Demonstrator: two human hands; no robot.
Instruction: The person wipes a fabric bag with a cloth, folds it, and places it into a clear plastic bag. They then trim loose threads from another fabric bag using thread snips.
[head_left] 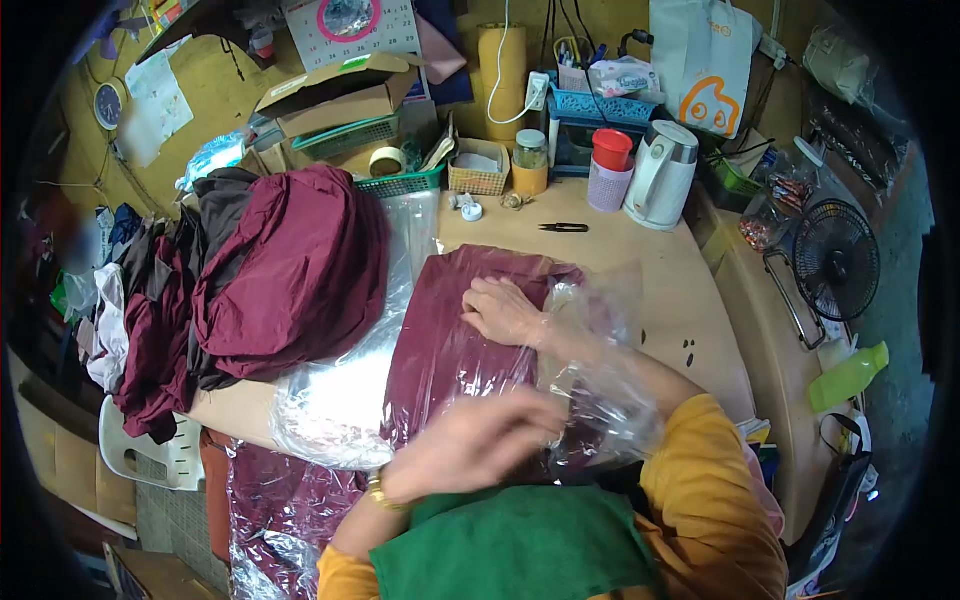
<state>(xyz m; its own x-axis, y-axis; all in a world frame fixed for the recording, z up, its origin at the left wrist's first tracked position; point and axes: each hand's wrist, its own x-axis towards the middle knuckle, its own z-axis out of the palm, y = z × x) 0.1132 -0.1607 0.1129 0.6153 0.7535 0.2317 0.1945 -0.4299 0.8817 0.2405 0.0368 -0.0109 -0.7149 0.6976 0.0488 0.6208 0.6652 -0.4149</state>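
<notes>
A folded maroon garment (430, 345) lies on the table inside a clear plastic bag (610, 400), whose loose crumpled end spreads to the right. My right hand (505, 312) rests on the upper part of the bagged garment, fingers loosely bent and apart, palm down. Closer to me, my left hand (480, 440) hovers over the near edge of the bag, smeared by motion, so its fingers do not show clearly. Left of the garment is a stack of flat clear plastic bags (330, 410), partly under a heap of maroon and dark cloth (300, 270).
Thread snips (564, 228) lie farther back on the table (680, 290). A white kettle (660, 180), a red-lidded cup (611, 165), a jar (530, 165) and baskets line the back. A black fan (836, 258) stands right. Bagged maroon items (290, 520) sit below, front left.
</notes>
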